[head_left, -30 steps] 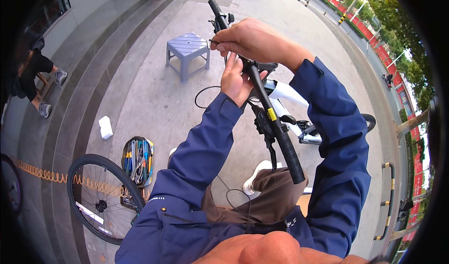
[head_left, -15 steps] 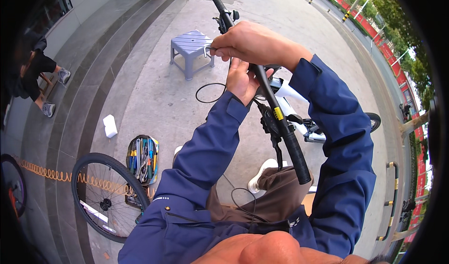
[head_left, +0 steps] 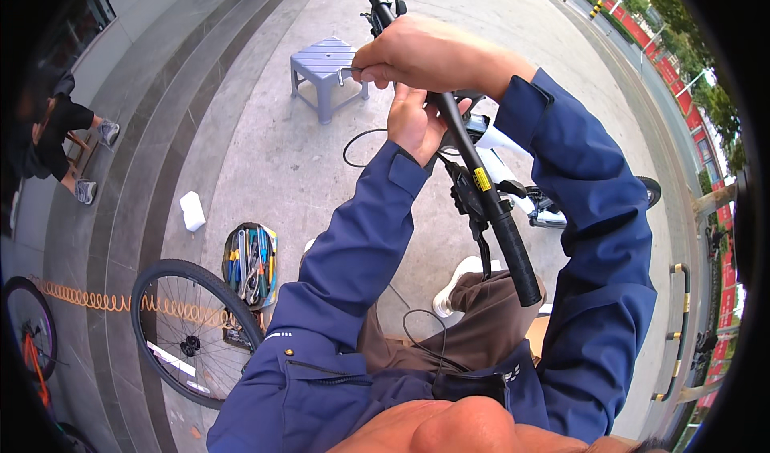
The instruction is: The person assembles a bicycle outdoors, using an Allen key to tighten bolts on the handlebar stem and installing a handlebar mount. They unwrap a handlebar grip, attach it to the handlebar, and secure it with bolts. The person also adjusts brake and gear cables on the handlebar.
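Observation:
A black bicycle handlebar (head_left: 489, 184) runs slantwise in front of me, with grips at both ends and brake levers attached. My right hand (head_left: 429, 52) is over its upper part, fingers pinched around an L-shaped hex key (head_left: 346, 74); the short bent end sticks out to the left. My left hand (head_left: 413, 124) is below it, palm up, closed about the bar from underneath. Its fingertips are partly hidden behind the bar and my right hand, as is the spot where the key's other end lies. Beyond the bar is the white bicycle frame (head_left: 501, 152).
A grey-blue plastic stool (head_left: 325, 56) stands ahead. To my left are an open tool bag (head_left: 250, 264), a loose wheel (head_left: 190, 345), a coiled orange hose (head_left: 88, 295) and a white block (head_left: 192, 211). A person (head_left: 60, 124) sits by the steps. Black cable loops hang near my legs.
The whole view has shifted slightly, so stool and handlebar appear higher. Both hands keep their places at the bar, and the hex key's bent end has shifted a little up and left.

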A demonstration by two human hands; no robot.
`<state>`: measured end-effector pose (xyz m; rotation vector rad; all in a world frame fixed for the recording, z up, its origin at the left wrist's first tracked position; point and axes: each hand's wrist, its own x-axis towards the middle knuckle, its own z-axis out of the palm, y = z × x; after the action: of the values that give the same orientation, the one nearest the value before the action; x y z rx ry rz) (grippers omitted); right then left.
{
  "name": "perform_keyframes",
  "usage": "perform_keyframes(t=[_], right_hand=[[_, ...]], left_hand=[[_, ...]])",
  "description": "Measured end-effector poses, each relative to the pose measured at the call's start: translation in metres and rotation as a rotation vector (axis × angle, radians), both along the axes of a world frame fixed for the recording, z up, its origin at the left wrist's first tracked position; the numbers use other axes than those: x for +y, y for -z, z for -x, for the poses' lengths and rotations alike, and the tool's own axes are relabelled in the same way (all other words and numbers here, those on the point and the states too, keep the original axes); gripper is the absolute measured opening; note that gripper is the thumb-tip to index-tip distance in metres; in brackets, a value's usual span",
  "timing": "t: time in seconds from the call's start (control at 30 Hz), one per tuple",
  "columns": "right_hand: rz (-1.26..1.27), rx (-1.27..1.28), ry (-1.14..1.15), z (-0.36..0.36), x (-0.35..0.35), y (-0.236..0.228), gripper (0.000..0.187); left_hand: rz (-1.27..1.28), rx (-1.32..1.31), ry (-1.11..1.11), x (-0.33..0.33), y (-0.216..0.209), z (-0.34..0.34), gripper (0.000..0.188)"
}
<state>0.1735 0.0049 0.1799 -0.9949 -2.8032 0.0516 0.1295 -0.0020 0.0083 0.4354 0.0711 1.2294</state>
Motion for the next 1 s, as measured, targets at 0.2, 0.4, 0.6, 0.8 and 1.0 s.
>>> perform_keyframes(t=[0.2,0.4,0.6,0.8,1.0], right_hand=[[-0.059,-0.116,-0.019,0.004,-0.005,0.003,0.024],[-0.002,-0.137,0.045,0.000,-0.005,-0.002,0.021],[-0.056,-0.013,-0.015,-0.011,-0.010,-0.006,0.022],[-0.058,0.061,-0.115,-0.015,-0.002,-0.009,0.023],[-0.060,0.123,-0.136,-0.017,0.000,-0.011,0.022]], left_hand=[[0.016,-0.015,0.013,0.005,0.008,-0.002,0.043],[0.061,0.012,0.018,0.004,0.004,-0.002,0.042],[0.000,-0.014,-0.027,-0.007,-0.008,0.001,0.039],[0.028,0.053,-0.014,-0.007,-0.011,0.000,0.047],[0.016,-0.009,0.000,-0.008,-0.010,0.000,0.052]])
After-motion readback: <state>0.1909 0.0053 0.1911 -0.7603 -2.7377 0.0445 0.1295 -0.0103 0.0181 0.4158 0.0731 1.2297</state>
